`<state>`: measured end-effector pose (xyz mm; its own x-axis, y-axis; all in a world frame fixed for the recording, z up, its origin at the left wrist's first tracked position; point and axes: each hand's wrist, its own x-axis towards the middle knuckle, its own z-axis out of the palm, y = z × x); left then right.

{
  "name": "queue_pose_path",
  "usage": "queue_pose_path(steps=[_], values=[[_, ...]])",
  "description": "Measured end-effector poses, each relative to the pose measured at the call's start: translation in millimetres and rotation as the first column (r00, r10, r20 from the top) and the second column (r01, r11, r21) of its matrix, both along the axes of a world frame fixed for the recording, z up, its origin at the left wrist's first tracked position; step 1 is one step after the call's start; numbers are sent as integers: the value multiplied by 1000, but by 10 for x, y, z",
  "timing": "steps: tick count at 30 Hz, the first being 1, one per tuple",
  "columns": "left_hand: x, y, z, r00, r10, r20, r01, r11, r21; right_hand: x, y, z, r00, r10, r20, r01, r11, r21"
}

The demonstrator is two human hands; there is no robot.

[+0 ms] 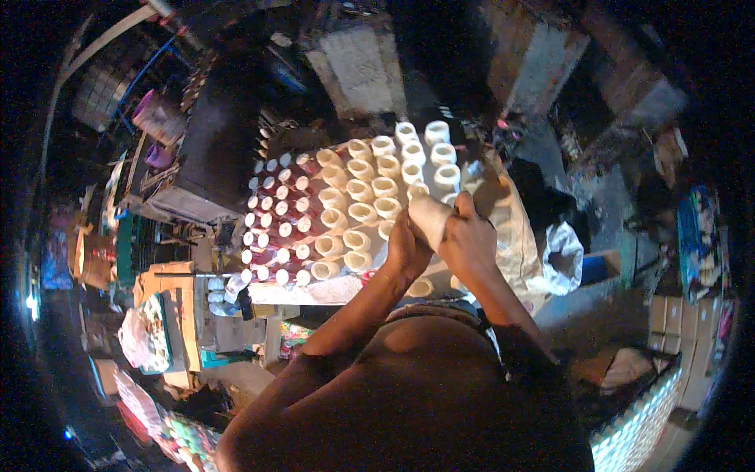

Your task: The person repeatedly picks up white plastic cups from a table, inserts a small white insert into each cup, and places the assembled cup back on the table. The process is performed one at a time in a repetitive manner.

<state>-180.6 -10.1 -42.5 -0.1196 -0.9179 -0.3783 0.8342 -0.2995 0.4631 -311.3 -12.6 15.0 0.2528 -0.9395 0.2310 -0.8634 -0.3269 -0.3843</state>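
My left hand (406, 245) and my right hand (472, 242) are both closed around one cream-coloured, rounded hollow piece (429, 215), which looks like a small pot. It is tilted above the near right part of the table, with my fingers covering its lower end. In front of my hands stand several rows of similar cream open-topped pots (361, 212), mouths upward. Paler white ones (446, 175) stand at the far right of these rows. One more pot (421, 288) shows below my wrists, partly hidden by my left forearm.
Dark red pieces with white tops (292, 206) fill the table's left side in rows. Brown paper or sacking (515, 236) covers the right edge. A white plastic bag (561, 259) lies beyond it. A dark cabinet-like block (216, 141) stands to the left.
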Motion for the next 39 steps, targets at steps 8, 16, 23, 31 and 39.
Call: queue_pose_path(steps=[8, 16, 23, 31, 39], values=[[146, 73, -86, 992, 111, 56, -110, 994, -22, 194, -41, -105, 913, 181, 366, -137, 980, -143], [339, 5, 169, 898, 363, 248, -351, 932, -90, -175, 50, -121, 863, 255, 436, -237, 967, -97], [307, 102, 145, 665, 490, 565, -207, 846, -491, -268, 53, -405, 894, 247, 373, -247, 968, -49], [321, 92, 25, 653, 495, 573, -270, 860, -433, -354, 124, -333, 898, 270, 348, -288, 958, -1], [452, 23, -163, 972, 234, 33, -236, 969, 66, -469, 61, -328, 919, 182, 350, -217, 974, 63]])
